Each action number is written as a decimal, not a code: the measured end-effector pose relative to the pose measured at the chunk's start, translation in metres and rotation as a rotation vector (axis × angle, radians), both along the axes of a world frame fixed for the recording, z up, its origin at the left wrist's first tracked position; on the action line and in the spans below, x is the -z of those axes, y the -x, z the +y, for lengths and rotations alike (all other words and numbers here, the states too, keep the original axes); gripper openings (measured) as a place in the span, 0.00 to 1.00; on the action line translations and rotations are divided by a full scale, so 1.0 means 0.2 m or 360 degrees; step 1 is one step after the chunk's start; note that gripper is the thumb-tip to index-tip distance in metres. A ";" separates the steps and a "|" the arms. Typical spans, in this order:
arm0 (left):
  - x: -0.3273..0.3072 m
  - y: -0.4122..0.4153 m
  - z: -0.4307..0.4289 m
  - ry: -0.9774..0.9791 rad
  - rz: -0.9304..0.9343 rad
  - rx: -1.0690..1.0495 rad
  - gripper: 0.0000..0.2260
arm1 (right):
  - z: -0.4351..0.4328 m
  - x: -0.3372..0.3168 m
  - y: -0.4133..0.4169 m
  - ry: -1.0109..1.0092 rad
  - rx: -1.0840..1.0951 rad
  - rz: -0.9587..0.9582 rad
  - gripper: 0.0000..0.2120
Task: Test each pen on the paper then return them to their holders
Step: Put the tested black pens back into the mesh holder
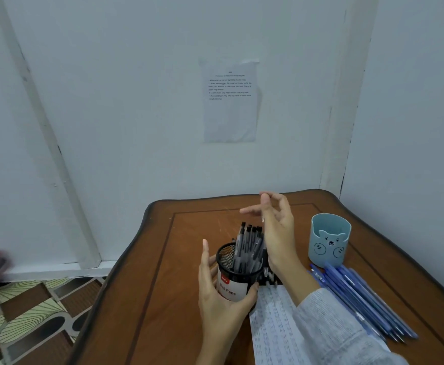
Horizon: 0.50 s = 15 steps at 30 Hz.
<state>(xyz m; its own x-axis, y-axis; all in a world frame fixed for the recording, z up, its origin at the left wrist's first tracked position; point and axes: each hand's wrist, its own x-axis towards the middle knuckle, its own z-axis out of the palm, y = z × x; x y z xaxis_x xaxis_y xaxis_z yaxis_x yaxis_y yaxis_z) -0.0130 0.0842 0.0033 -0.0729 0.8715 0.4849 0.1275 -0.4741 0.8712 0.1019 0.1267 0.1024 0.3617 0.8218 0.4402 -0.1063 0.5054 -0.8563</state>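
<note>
Bench (163,285): brown wood, set in a corner between pale walls.
Black holder (235,275): a mesh cup with a white label, upright near the middle of the bench.
Black pens (248,246): a bundle standing in the black holder, leaning toward the right, caps up. A few more lie on the bench just behind the holder, partly hidden by the right wrist.
Left hand (221,293): grips the black holder from its left side. The thumb presses on the label at the front and the fingers (205,250) curl round the far side, one pointing upward beside the rim.
Right hand (279,233): hovers just above and to the right of the black pens. Its fingers are spread, loosely curved, and hold nothing.
Sleeve (329,327): grey knit, on the right forearm, lying across the paper.
Paper (276,327): a white sheet covered in rows of scribbles, flat on the bench in front of the black holder.
Blue holder (330,241): a pale blue cup with a bear face, upright on the right of the bench, well apart from the black holder.
Blue pens (360,304): a loose bundle lying flat on the bench, one end touching the foot of the blue holder.
Wall sheet (230,101): printed paper fixed to the wall; the text is too small to read.
Floor (31,312): patterned tiles to the left of the bench.
</note>
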 end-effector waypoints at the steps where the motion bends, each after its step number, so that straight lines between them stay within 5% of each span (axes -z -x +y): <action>1: 0.00 0.00 0.00 -0.0001 -0.0008 0.0006 0.53 | 0.00 -0.01 0.00 0.0000 -0.0036 0.0048 0.10; 7: -0.02 0.00 -0.01 -0.0003 -0.0031 0.0003 0.53 | -0.04 -0.10 -0.03 -0.0113 -0.0049 0.0161 0.06; 13: -0.02 0.00 -0.01 -0.0038 -0.0068 -0.0041 0.53 | -0.06 0.02 -0.05 0.0221 -0.0137 -0.0586 0.03; 15: -0.02 0.01 0.00 -0.0030 -0.0073 -0.0085 0.52 | -0.08 0.07 -0.08 0.0313 -0.0301 -0.0787 0.11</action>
<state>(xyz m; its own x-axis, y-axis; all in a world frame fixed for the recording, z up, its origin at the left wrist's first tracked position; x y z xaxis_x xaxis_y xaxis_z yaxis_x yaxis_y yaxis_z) -0.0149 0.0832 0.0074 -0.1414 0.8565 0.4963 0.1131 -0.4841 0.8677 0.1183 0.1107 0.0891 -0.0100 0.9359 0.3521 0.2581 0.3426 -0.9033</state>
